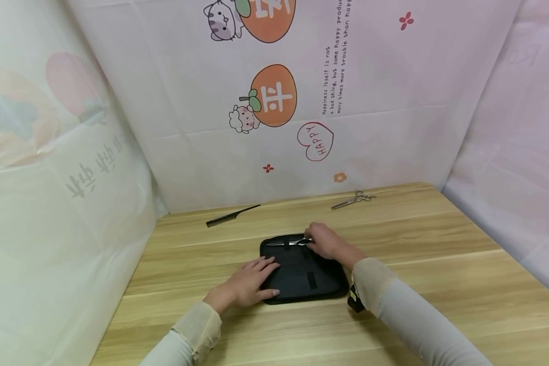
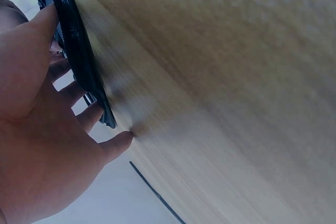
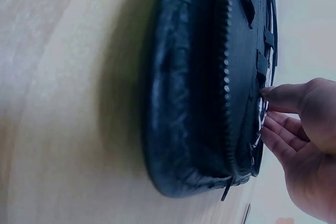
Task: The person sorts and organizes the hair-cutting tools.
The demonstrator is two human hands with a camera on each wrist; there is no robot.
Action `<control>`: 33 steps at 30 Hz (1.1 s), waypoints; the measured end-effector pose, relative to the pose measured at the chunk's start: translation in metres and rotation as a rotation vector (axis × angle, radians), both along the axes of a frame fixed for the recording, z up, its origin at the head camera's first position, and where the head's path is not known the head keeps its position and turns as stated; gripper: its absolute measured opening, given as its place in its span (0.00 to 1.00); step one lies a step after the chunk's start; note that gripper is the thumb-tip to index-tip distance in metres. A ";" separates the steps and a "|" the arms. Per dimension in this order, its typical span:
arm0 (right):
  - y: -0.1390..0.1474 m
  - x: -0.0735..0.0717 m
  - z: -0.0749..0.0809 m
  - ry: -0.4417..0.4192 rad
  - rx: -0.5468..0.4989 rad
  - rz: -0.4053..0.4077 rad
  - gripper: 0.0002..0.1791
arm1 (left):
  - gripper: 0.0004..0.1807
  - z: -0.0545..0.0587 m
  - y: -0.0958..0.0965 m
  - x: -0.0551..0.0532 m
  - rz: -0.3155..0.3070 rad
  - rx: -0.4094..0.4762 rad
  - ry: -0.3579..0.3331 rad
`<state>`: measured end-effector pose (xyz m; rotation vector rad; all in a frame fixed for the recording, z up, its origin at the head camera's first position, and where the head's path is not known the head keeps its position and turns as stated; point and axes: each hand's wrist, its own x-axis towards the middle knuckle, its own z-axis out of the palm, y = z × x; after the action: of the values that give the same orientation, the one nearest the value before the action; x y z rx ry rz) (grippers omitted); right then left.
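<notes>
A black zip case (image 1: 293,282) lies opened flat on the wooden table, with elastic loops across its inside. Silver scissors (image 1: 279,244) lie along its far side, blades pointing left and passing under a loop. My right hand (image 1: 322,240) pinches their handle end between thumb and fingers, also visible in the right wrist view, where the hand (image 3: 310,140) covers part of the handles. My left hand (image 1: 251,283) rests on the case's left edge with its fingers spread. In the left wrist view, the thumb and several fingers overlap the case's rim (image 2: 79,40).
Behind the case to the left lies a black rat-tail comb (image 1: 221,220). A second pair of scissors (image 1: 345,203) lies near the table's back edge, right of centre. Printed white cloth (image 1: 201,168) hangs behind the table and along both sides.
</notes>
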<state>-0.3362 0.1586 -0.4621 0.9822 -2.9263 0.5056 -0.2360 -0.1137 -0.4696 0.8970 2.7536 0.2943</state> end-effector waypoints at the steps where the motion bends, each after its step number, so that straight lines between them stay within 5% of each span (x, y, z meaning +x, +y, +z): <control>1: 0.000 0.000 0.000 -0.002 0.000 0.000 0.05 | 0.39 -0.001 0.000 -0.001 0.006 -0.001 -0.004; 33: -0.005 0.001 0.001 0.008 0.008 0.020 0.05 | 0.39 -0.001 -0.001 0.000 0.004 0.004 -0.004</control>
<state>-0.3354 0.1534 -0.4606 1.0135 -2.9165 0.4904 -0.2364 -0.1144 -0.4707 0.8913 2.7528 0.3019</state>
